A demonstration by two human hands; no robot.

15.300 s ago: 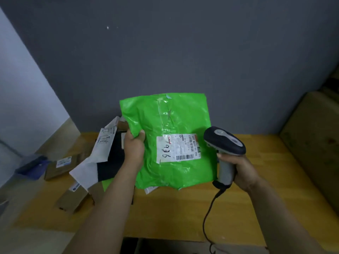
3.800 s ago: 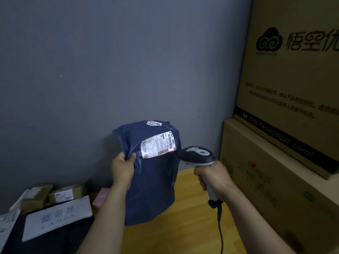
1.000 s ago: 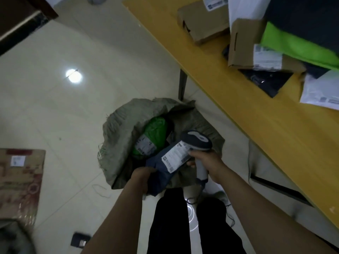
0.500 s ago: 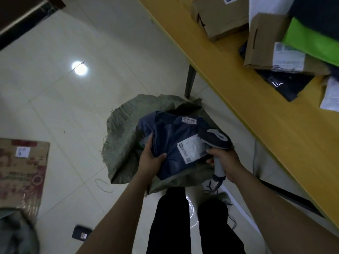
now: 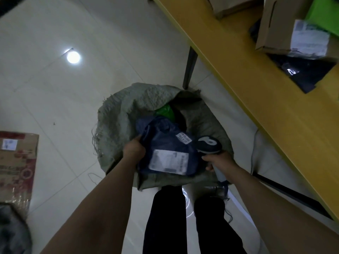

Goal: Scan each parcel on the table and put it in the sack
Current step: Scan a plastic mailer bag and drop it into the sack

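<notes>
A grey woven sack [image 5: 117, 125] stands open on the floor in front of my legs. A dark blue parcel [image 5: 165, 143] with a white label lies across the sack's mouth. My left hand [image 5: 133, 150] grips its left edge. My right hand [image 5: 219, 160] holds the handheld scanner [image 5: 209, 144] by its handle, right beside the parcel's right edge. A green parcel [image 5: 165, 111] shows deeper inside the sack. More parcels lie on the wooden table [image 5: 256, 85] at the upper right: a cardboard box [image 5: 275, 28], a green bag [image 5: 322, 13] and a black bag [image 5: 302, 72].
A table leg [image 5: 189, 67] stands just behind the sack. A printed cardboard box [image 5: 16, 165] lies on the tiled floor at the left, with a grey bundle [image 5: 12, 233] below it. The scanner's cable [image 5: 225, 191] hangs by my right leg.
The blue parcel has sunk lower into the sack's mouth, and the green parcel shows behind it again. The view has shifted slightly; both hands keep their hold.
</notes>
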